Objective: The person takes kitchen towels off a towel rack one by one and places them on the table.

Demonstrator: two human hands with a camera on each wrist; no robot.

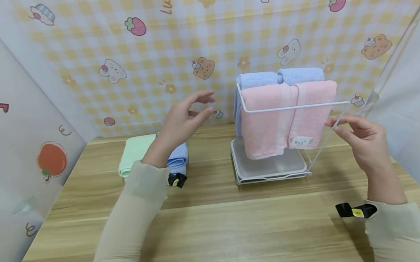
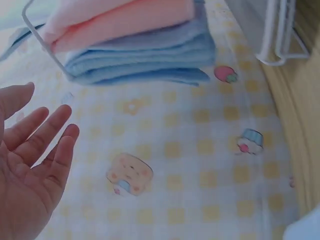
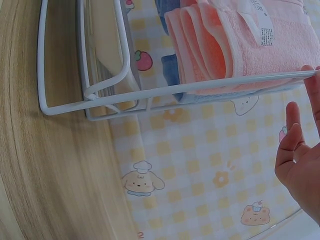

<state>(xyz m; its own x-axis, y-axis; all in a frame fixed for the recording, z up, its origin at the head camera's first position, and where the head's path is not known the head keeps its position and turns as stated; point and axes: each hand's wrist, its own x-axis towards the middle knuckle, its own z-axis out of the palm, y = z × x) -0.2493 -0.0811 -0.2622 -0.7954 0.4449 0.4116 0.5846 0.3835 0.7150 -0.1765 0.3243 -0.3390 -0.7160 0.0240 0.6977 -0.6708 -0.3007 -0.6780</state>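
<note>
A white wire rack (image 1: pixel 295 107) stands on the table with folded towels hung over it. A pink towel (image 1: pixel 267 121) with a white label hangs in front, and a blue towel (image 1: pixel 301 75) sits behind it. To the rack's left, my left hand (image 1: pixel 179 123) is raised in the air with fingers loosely bent, nothing in it. At the rack's right side is my right hand (image 1: pixel 368 143), its fingertips right at the slanted side bar (image 3: pixel 240 80) near the pink towel's edge. The right wrist view shows its other fingers relaxed and apart from the towel.
Left of the rack, a folded green towel (image 1: pixel 136 153) and a folded blue towel (image 1: pixel 177 157) lie on the wooden table (image 1: pixel 220 235), partly behind my left forearm. A pale tray (image 1: pixel 274 163) forms the rack's base. A checked cloth (image 1: pixel 171 46) hangs along the back.
</note>
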